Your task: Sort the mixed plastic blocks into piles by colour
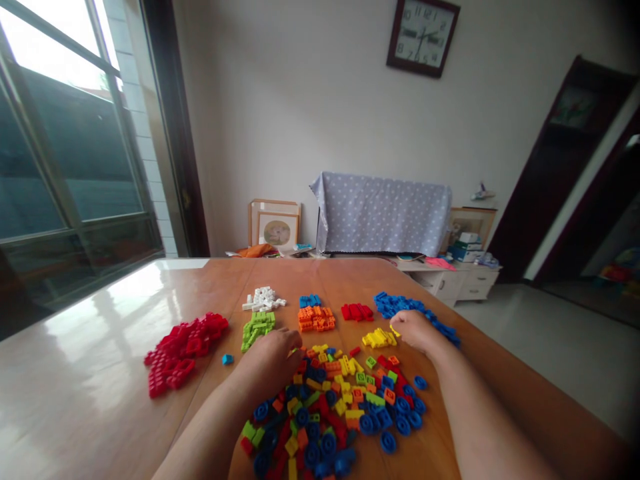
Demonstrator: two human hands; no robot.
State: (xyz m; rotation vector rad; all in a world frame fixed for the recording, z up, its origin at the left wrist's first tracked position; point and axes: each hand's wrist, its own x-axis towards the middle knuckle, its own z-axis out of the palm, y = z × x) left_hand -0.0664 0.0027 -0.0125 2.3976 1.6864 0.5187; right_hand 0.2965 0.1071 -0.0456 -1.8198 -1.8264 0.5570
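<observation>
My right hand (413, 329) is closed in a pinch on a yellow toy brick (395, 330), at the right end of a small group of yellow bricks (379, 339). My left hand (280, 353) hangs over the upper left edge of a mixed heap of toy bricks (345, 393). Its fingers curl downward, and what lies between them is hidden. The heap mixes red, yellow, orange, green and blue pieces, with several round blue ones along its front and right. Just beyond my left hand lie lime green bricks (257, 328).
On the wooden table (125, 440) sit groups of red bricks (185, 350), white bricks (263, 299), orange bricks (316, 319), flat red bricks (357, 311) and blue bricks (407, 307). One blue brick (227, 359) lies alone at left. Behind stands a cloth-covered object (385, 213).
</observation>
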